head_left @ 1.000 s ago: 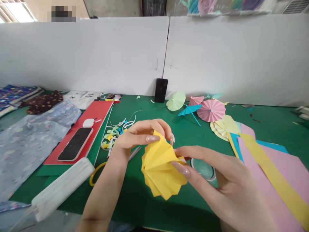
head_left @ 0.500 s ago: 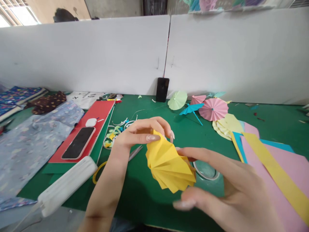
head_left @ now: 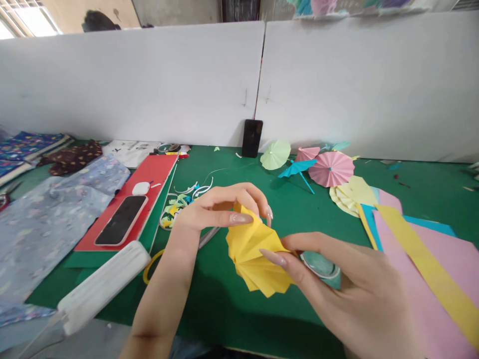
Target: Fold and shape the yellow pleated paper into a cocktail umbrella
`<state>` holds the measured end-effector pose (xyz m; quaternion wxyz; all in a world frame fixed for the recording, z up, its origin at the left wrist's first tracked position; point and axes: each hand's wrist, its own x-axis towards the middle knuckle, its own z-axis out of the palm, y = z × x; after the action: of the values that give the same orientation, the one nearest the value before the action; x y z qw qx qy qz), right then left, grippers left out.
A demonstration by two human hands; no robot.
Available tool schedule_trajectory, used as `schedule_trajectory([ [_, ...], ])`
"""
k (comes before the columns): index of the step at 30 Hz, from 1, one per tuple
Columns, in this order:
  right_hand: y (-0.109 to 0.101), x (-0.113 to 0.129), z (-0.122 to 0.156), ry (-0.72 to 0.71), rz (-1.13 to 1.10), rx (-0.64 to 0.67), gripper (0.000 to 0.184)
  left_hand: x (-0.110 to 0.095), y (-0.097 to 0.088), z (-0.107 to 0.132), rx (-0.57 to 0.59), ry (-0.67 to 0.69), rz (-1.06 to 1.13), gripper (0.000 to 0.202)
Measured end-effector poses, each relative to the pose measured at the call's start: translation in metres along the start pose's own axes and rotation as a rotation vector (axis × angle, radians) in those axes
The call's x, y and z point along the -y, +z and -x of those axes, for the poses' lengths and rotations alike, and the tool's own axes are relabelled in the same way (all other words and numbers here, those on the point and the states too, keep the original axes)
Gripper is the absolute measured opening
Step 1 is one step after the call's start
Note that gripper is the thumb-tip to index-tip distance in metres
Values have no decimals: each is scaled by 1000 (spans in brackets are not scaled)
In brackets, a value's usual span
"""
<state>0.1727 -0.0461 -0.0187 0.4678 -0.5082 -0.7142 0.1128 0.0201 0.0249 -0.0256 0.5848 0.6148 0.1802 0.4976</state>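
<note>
A pleated yellow paper umbrella top is held up above the green table, its folds fanning from a point at its left side. My left hand pinches its upper edge, thumb in front and fingers behind. On its right edge, my right hand closes thumb and forefinger over a fold. Behind the right fingers, a roll of clear tape lies on the table, partly covered. Scissors with yellow handles lie partly hidden under my left forearm.
Finished paper umbrellas in pink, pale green and blue stand at the back. Coloured paper sheets lie right. Left are a phone on a red folder, a white power strip and paper scraps. Another phone leans on the partition.
My right thumb has come up from below onto the front of the yellow paper, so the right hand now pinches its edge. My left hand keeps its hold.
</note>
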Motion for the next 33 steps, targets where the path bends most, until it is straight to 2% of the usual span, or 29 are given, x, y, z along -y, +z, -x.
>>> schedule_trajectory([
  [2,0,1,-1,9,1,11,12,2,-4,-1,46,13,49,12],
  [5,-2,1,-1,11,0,28,11,4,-7,0,44,16,75,14],
  [11,-3,-1,0,19,-10,73,10,1,-13,3,107,2,14,16],
  [13,-3,-2,0,30,-8,96,12,0,-23,-2,222,12,-28,14],
  [16,-4,-1,-1,56,-19,127,12,-3,-39,-10,464,20,-132,12],
  [18,-5,-1,-1,54,-28,141,12,-7,-45,-14,531,26,-194,11],
  [24,-7,-2,-1,28,-37,195,10,-13,-41,-14,566,37,-367,5],
  [28,-7,-4,-1,31,-100,292,10,-12,-38,-15,648,49,-467,7],
  [33,-10,-4,-3,11,-125,302,13,-7,-38,-16,695,84,-399,11],
])
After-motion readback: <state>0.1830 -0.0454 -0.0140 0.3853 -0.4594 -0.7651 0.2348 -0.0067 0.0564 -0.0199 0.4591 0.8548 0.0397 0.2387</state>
